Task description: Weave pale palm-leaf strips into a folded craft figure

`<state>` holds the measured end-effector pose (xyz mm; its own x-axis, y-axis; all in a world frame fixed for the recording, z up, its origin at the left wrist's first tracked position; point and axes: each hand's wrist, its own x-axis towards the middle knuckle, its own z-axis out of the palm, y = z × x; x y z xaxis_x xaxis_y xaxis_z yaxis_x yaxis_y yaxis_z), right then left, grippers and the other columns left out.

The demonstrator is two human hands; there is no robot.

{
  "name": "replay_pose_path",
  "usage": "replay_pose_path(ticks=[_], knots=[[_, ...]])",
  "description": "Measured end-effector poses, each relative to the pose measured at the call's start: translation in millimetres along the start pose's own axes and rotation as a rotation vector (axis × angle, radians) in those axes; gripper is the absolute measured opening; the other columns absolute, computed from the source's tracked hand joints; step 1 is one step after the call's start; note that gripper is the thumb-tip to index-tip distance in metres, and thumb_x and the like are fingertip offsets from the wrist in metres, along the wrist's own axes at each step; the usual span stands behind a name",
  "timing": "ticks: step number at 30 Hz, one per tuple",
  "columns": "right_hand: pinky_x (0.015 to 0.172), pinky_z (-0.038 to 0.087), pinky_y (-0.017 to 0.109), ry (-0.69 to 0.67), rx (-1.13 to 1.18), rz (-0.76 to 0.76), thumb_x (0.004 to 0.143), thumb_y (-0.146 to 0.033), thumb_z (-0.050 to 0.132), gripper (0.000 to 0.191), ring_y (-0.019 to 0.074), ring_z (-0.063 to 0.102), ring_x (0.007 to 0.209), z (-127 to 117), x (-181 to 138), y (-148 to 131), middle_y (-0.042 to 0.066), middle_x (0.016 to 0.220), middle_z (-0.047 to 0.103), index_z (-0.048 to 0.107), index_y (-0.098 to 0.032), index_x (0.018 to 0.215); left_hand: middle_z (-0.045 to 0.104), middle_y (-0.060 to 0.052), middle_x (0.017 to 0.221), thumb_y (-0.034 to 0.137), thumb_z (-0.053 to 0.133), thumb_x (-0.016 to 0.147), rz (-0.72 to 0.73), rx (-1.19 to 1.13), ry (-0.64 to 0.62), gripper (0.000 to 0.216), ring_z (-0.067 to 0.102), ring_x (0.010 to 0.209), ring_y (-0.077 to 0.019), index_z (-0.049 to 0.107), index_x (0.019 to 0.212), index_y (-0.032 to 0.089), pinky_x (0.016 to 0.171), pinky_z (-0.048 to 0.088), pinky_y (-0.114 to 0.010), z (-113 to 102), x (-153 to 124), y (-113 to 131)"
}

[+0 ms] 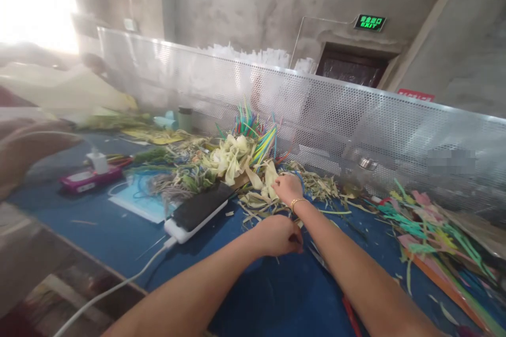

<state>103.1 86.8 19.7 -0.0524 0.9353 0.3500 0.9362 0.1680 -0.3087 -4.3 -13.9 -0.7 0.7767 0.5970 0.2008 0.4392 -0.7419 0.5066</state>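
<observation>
Head view puts me over a long blue bench (118, 231) in a bare room with a grey concrete wall (245, 0). A dark door (350, 68) sits under a lit green exit sign (370, 22). A perforated metal screen (356, 116) runs the whole far edge of the bench.

At the left edge I see a blurred hand (35, 142) belonging to another person.

Along the right edge lies a spread of coloured paper strips (427, 231), their long axes running from the far edge toward the near right corner.

Mid-bench, against the screen, sits the heap of pale leaf strips (233, 160). Its upper strips curl, while the loose ones on the bench mostly lie left to right, though at mixed angles. Behind it a bundle of bright sticks (253, 131) stands up, fanning toward the screen.

Just left of the heap, a black phone (201, 205) rests on a white power strip (176, 231), long axis slanting from the near left to the heap. Its cable (118, 287) trails off the near edge.

My right hand (288, 188), a gold bracelet (297, 201) at its wrist, rests knuckles-up on the heap's near fringe; I cannot tell whether it grips. My left hand (276, 234) sits just nearer me, fingers curled together into a fist; what it holds is hidden.
</observation>
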Motion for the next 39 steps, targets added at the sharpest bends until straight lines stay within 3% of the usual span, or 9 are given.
replay_pose_path(ticks=[3, 6, 11, 15, 21, 25, 28, 34, 39], knots=[[0.086, 0.038, 0.038, 0.038, -0.04, 0.106, 0.067, -0.029, 0.07, 0.021, 0.0334, 0.058, 0.104, 16, 11, -6, 0.023, 0.098, 0.069, 0.074, -0.012, 0.078, 0.072, -0.003, 0.075, 0.037, 0.065, 0.072, -0.012, 0.03, -0.032, 0.021, 0.061, 0.065, -0.018, 0.076, 0.088, 0.027, 0.051, 0.034, -0.024, 1, 1, 1], [0.086, 0.038, 0.041, 0.043, 0.003, 0.186, 0.068, -0.025, 0.067, 0.014, 0.0342, 0.059, 0.104, 17, 19, -4, 0.022, 0.096, 0.069, 0.073, -0.013, 0.074, 0.072, -0.003, 0.073, 0.037, 0.067, 0.072, -0.027, 0.021, -0.038, 0.02, 0.061, 0.062, -0.018, 0.076, 0.086, 0.027, 0.051, 0.034, -0.025, 2, 1, 2], [0.085, 0.039, 0.036, 0.075, 0.232, 0.262, 0.073, -0.022, 0.058, 0.012, 0.0292, 0.059, 0.102, -17, 31, 9, 0.016, 0.094, 0.069, 0.069, -0.017, 0.072, 0.072, -0.004, 0.075, 0.035, 0.066, 0.072, -0.021, -0.006, 0.014, 0.018, 0.063, 0.068, -0.0194, 0.075, 0.084, 0.025, 0.054, 0.036, -0.025, 0, 1, 1], [0.065, 0.042, 0.029, 0.047, 0.565, 0.301, 0.08, -0.027, 0.05, 0.016, 0.0196, 0.059, 0.072, -52, 18, 21, 0.007, 0.072, 0.064, 0.063, -0.017, 0.077, 0.071, -0.007, 0.075, 0.026, 0.056, 0.077, -0.202, -0.051, 0.269, 0.018, 0.062, 0.071, -0.0211, 0.074, 0.076, 0.022, 0.063, 0.039, -0.027, -6, 4, -6], [0.041, 0.031, 0.02, -0.254, 1.091, 0.29, 0.079, -0.023, 0.05, 0.009, 0.0069, 0.032, 0.04, -51, -54, 10, -0.003, 0.056, 0.046, 0.053, -0.018, 0.072, 0.067, -0.006, 0.085, 0.039, 0.048, 0.084, -0.329, -0.765, 0.728, 0.03, 0.059, 0.079, -0.0175, 0.065, 0.094, 0.016, 0.069, 0.043, -0.026, -13, 17, -17], [0.04, 0.031, 0.019, -0.377, 1.272, 0.328, 0.079, -0.028, 0.052, 0.011, 0.0061, 0.034, 0.039, -27, -92, -6, -0.001, 0.058, 0.05, 0.056, -0.018, 0.076, 0.061, -0.003, 0.069, 0.046, 0.065, 0.071, -0.302, -1.251, 0.621, 0.034, 0.05, 0.054, -0.01, 0.062, 0.081, 0.014, 0.051, 0.039, -0.021, -12, 17, -19], [0.043, 0.038, 0.023, -0.355, 1.305, 0.391, 0.083, -0.045, 0.048, 0.029, 0.0103, 0.047, 0.044, -16, -106, -8, 0.002, 0.06, 0.055, 0.057, -0.018, 0.079, 0.057, 0.0, 0.059, 0.041, 0.076, 0.06, -0.295, -1.307, 0.643, 0.035, 0.045, 0.046, -0.0081, 0.06, 0.075, 0.014, 0.044, 0.034, -0.021, -11, 16, -20], [0.057, 0.046, 0.027, 0.048, 0.953, 0.227, 0.072, -0.051, 0.062, 0.037, 0.0174, 0.06, 0.064, -8, -119, 12, 0.003, 0.075, 0.063, 0.059, -0.019, 0.09, 0.064, -0.001, 0.066, 0.032, 0.083, 0.049, -0.242, -1.328, 0.795, 0.038, 0.056, 0.056, -0.0121, 0.06, 0.075, 0.015, 0.053, 0.044, -0.024, -5, 22, -19], [0.051, 0.043, 0.026, -0.076, 0.774, 0.18, 0.074, -0.04, 0.057, 0.026, 0.017, 0.058, 0.056, -14, -124, 27, 0.001, 0.066, 0.063, 0.059, -0.02, 0.09, 0.062, 0.002, 0.064, 0.03, 0.079, 0.055, -0.202, -1.354, 0.944, 0.032, 0.055, 0.055, -0.0105, 0.058, 0.075, 0.016, 0.053, 0.043, -0.021, -15, 22, -27]])
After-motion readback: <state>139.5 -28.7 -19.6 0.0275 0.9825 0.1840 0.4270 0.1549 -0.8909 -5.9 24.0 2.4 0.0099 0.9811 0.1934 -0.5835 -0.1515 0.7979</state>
